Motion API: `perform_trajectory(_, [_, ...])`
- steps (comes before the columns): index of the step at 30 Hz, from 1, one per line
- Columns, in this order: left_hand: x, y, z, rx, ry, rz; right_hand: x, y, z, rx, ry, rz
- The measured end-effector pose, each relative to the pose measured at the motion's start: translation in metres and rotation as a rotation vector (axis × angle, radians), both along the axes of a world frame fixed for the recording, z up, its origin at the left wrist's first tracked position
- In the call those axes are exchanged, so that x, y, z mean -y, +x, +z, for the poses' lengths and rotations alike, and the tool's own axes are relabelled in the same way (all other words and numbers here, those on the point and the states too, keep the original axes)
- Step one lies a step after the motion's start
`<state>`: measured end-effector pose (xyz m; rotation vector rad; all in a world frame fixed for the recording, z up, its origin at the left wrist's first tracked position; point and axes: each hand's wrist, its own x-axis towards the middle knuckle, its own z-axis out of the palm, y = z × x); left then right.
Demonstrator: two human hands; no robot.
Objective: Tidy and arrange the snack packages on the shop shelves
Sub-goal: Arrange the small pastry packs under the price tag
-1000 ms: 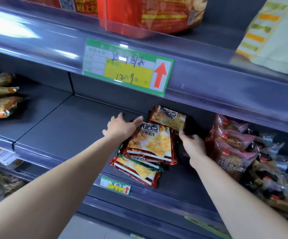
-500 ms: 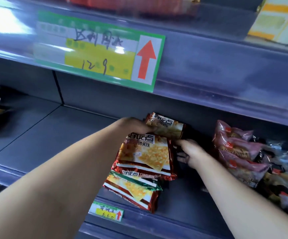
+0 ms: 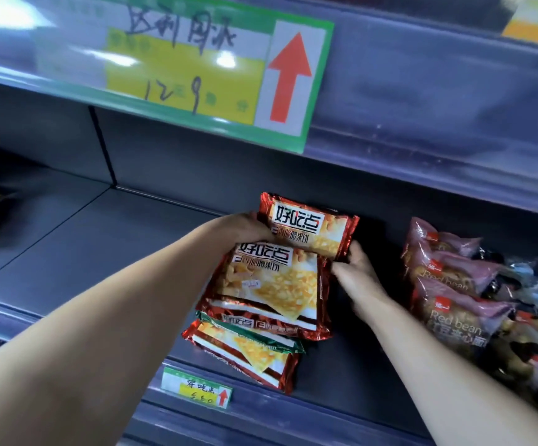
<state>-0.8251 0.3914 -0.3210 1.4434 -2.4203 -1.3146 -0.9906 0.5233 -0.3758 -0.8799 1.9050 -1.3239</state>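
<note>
Rear packet [image 3: 312, 225] now raised; left hand [image 3: 245, 227], right hand [image 3: 356, 273] hold it.

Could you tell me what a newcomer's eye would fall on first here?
A large green price label with a red arrow dominates the upper shelf edge. Mid-shelf, the left hand and right hand hold a red cracker pack by its sides behind a stack of like packs; pink red-bean bags lie right.
</note>
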Motion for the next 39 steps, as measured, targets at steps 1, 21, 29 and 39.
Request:
perform_trajectory(1, [-0.001,0.0,0.0,-0.037,0.019,0.028,0.0,-0.002,0.001,0.013,0.027,-0.005])
perform_trajectory(21, [0.004,0.094,-0.015,-0.168,0.049,0.249,0.071,0.012,-0.013,-0.063,0.264,-0.159])
perform_trajectory(29, [0.0,0.101,-0.024,-0.173,-0.078,0.383,0.083,0.012,-0.015,-0.337,0.127,-0.208])
perform_trajectory(39, [0.009,0.082,-0.03,-0.092,-0.139,0.391,0.084,0.005,-0.009,-0.208,0.122,-0.223])
